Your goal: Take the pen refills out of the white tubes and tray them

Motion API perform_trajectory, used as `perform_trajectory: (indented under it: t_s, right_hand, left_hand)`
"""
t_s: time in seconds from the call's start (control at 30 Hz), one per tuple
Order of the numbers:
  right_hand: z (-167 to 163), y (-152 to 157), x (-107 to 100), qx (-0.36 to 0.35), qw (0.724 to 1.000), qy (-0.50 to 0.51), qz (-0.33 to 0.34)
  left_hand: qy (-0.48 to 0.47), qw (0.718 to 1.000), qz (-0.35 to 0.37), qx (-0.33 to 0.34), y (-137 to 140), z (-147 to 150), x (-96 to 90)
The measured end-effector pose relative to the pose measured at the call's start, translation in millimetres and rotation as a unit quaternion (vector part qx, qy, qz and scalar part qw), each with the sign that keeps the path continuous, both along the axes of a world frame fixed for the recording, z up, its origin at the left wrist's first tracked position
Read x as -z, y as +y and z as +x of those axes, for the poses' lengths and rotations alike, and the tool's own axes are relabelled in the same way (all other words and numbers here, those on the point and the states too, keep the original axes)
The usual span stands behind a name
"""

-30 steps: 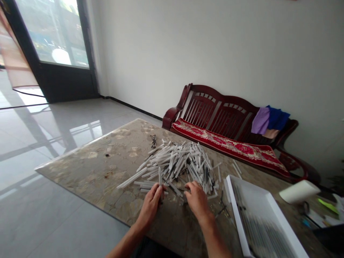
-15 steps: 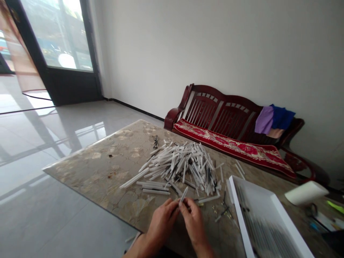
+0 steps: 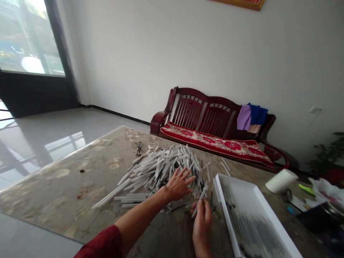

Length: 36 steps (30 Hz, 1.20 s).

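Note:
My left hand [image 3: 179, 184] is spread, its fingers apart over the near right side of a pile of slim whitish sticks [image 3: 161, 165], some with dark parts. Whether the fingertips touch the pile, I cannot tell. Lower and to the right, my right hand [image 3: 202, 222] is closed around a slim whitish stick [image 3: 199, 204], which points up and away. To the right of that hand lies a shallow white box [image 3: 228, 225] with many thin grey sticks [image 3: 258, 229] lined up in it.
A patterned table [image 3: 102, 165] carries everything. Glasses [image 3: 138, 148] lie behind the pile. A white roll [image 3: 281, 181], a green item [image 3: 306, 189] and dark objects are at the right. A dark red wooden bench [image 3: 209, 111] stands beyond the table.
My hands were together around a stick. Now the left has moved off to the pile with fingers spread, while the right keeps a stick. The view has turned right.

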State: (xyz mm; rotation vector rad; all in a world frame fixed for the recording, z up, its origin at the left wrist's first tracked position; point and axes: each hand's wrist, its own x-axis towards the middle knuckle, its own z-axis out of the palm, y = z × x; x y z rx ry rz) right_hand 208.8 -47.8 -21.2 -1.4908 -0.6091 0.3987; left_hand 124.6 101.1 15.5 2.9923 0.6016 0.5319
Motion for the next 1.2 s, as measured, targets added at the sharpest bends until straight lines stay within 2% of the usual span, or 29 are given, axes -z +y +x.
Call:
perform_trajectory:
  t_s: [0.13, 0.37, 0.53, 0.63, 0.73, 0.8, 1.0, 1.2]
  right_hand:
    - [-2.4, -0.9, 5.6, -0.012, 0.999, 0.029, 0.018]
    - [-1.9, -2.8, 8.1, -0.035, 0.998, 0.048, 0.023]
    - [-6.6, -4.4, 3.1, -0.016, 0.999, 0.041, 0.026]
    - [-8.9, -4.5, 2.5, -0.003, 0.999, 0.045, 0.029]
    - [-9.9, -2.9, 4.2, -0.001, 0.998, 0.049, 0.032]
    - [-10.0, -1.9, 5.0, 0.000, 0.998, 0.046, 0.032]
    - [-10.0, -3.8, 2.3, -0.006, 0.999, 0.031, 0.032]
    - [-6.3, -5.0, 11.2, -0.030, 0.999, 0.022, 0.023]
  left_hand:
    - [0.024, 1.000, 0.005, 0.008, 8.1, 1.9, 6.1]
    - [0.027, 0.999, 0.021, 0.006, 2.5, -46.9, 6.9]
    - [0.007, 1.000, -0.004, 0.009, 3.1, -83.7, 6.2]
    - [-0.011, 0.999, -0.037, -0.008, 3.5, -92.0, -2.3]
    - [-0.037, 0.995, -0.054, -0.079, 5.2, -77.4, -13.1]
    - [-0.024, 0.994, -0.049, -0.097, 9.5, -57.1, -18.2]
    - [0.019, 0.999, -0.028, -0.026, 36.2, -0.2, -23.5]
    - [0.022, 0.998, -0.045, 0.032, 49.9, 11.6, -27.5]
